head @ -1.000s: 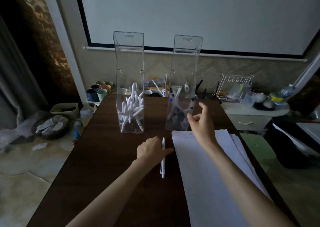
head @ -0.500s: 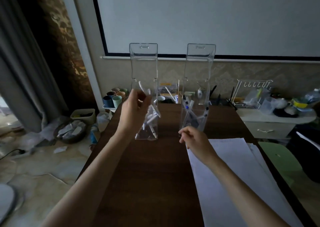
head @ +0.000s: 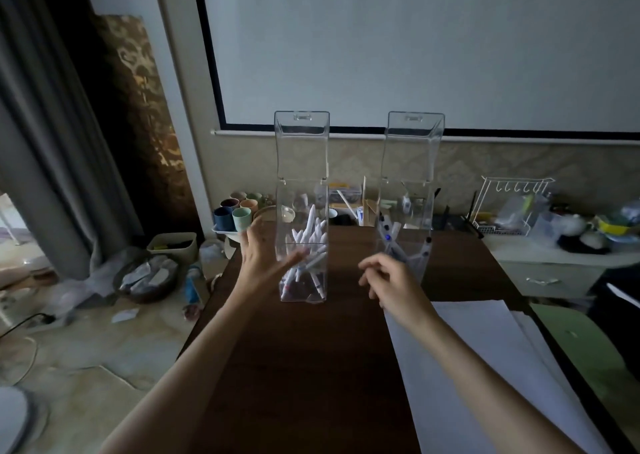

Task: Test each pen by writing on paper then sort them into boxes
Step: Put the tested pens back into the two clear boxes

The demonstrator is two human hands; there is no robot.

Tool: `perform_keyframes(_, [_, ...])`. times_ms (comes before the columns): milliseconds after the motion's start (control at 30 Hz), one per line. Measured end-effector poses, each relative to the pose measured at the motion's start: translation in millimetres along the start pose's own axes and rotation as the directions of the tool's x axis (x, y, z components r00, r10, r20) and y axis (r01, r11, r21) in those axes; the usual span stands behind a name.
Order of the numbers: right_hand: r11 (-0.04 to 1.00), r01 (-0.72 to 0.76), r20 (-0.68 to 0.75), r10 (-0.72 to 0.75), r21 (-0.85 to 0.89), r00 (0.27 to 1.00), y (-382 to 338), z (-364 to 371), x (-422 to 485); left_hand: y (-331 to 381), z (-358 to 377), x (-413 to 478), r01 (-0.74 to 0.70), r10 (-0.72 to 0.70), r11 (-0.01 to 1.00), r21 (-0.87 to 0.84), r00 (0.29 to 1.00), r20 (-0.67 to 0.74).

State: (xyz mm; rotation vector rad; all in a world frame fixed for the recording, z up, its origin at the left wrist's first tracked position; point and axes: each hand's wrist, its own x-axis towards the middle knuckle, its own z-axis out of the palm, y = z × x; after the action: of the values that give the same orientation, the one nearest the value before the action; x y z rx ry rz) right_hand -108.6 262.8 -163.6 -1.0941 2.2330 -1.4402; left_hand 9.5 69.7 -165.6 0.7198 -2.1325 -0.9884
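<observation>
The left hand (head: 264, 260) hung over the table (head: 304, 367) toward its far left corner, just beside the left clear box (head: 301, 185). Its fingers were straight and spread wide, palm turned to the box, and it held nothing. The thumb crossed in front of the box's lower wall; whether it touched the plastic could not be told.

That box stood upright near the far edge, left of the middle, with its hinged lid raised. A bundle of white pens (head: 308, 242) leaned inside it, tips down.

The right clear box (head: 420, 218) stood near the same edge, right of the middle and apart from the first, its lid also up. It held fewer pens, these with dark and blue caps (head: 388, 237), crossed against one another.

The right hand (head: 391, 280) hovered in front of this second box, above the far end of the paper (head: 478, 356). Its fingers were loosely curled and no pen showed in them.

The white sheets lay stacked along the table's right edge, running back to the near edge.

Beyond the far edge sat a cluster of coloured cups (head: 235, 214), a white wire rack (head: 509, 204) on a low cabinet (head: 547, 270), and a large projection screen (head: 415, 44) on the wall
</observation>
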Motion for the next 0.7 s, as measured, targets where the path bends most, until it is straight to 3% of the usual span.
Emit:
perform_keyframes(100, [0.999, 0.039, -0.006, -0.039, -0.007, 0.999, -16.9, 11.2, 18.9, -22.2, 11.4, -3.2, 0.1, -0.091, 0.994, -0.052, 0.983, 0.159])
perform_keyframes(200, [0.998, -0.022, 0.093, 0.027, -0.059, 0.995, -24.4, 30.6, 38.9, -33.3, 21.4, -0.1, 0.145, -0.106, 0.979, -0.146, 0.964, 0.245])
perform_keyframes(267, [0.997, -0.076, 0.094, 0.078, -0.017, 0.993, -27.8, 39.9, 53.8, -46.6, 27.4, 6.4, 0.145, -0.091, 0.968, -0.205, 0.964, 0.251])
perform_keyframes(467, [0.923, -0.09, -0.118, 0.143, 0.375, 0.983, -69.4, 18.1, 126.9, -40.2, 19.9, 11.7, 0.115, -0.063, 0.975, -0.192, 0.964, 0.26])
perform_keyframes(633, [0.939, -0.002, -0.042, 0.018, 0.343, 0.999, -101.0, 6.1, 153.5, -42.7, 21.5, 13.7, 0.09, -0.042, 0.978, -0.187, 0.968, 0.246])
perform_keyframes(700, [0.943, 0.064, -0.072, -0.042, 0.327, 0.996, -109.0, 3.2, 147.6, -43.9, 20.9, 14.3, 0.095, -0.045, 0.977, -0.193, 0.967, 0.249])
